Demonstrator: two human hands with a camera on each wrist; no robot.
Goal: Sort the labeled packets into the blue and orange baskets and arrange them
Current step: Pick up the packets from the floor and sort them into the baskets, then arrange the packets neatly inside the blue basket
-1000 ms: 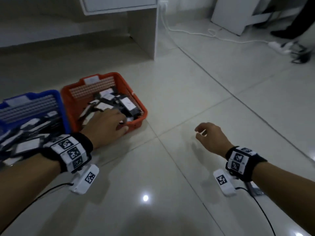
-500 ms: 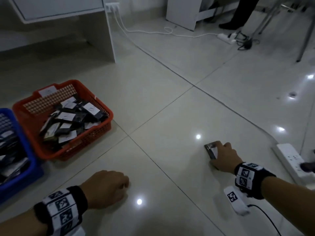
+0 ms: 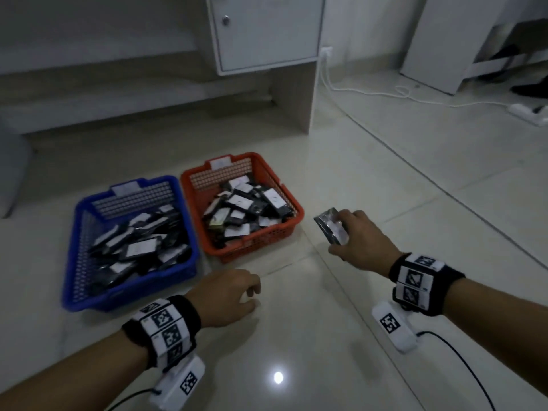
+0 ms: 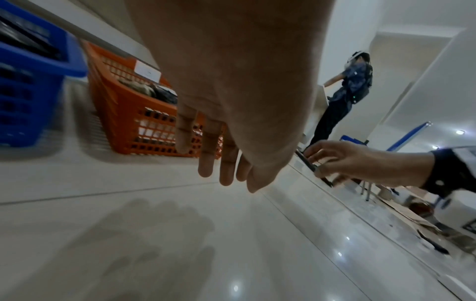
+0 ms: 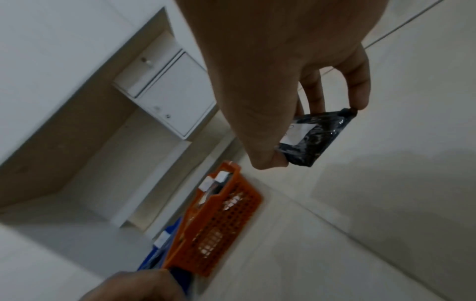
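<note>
Packet (image 3: 331, 229) rides above the floor just right of the orange basket (image 3: 292, 200), pinched at its edges between the right hand's (image 3: 360, 243) thumb and fingertips; it looks light, thin and glossy, likely slippery, so edge holds suit it. Left hand (image 3: 225, 296) hovers low, fingers loosely extended and holding nothing, near the blue basket (image 3: 133, 289).

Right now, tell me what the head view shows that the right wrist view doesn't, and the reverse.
Only the head view shows the piles of packets filling the blue basket and the orange basket, plus both wristbands. Only the right wrist view shows the white label on the underside of the dark packet, pinched between thumb and fingers. Both show the right hand holding that packet above the floor, beside the orange basket, and the white cabinet.
</note>
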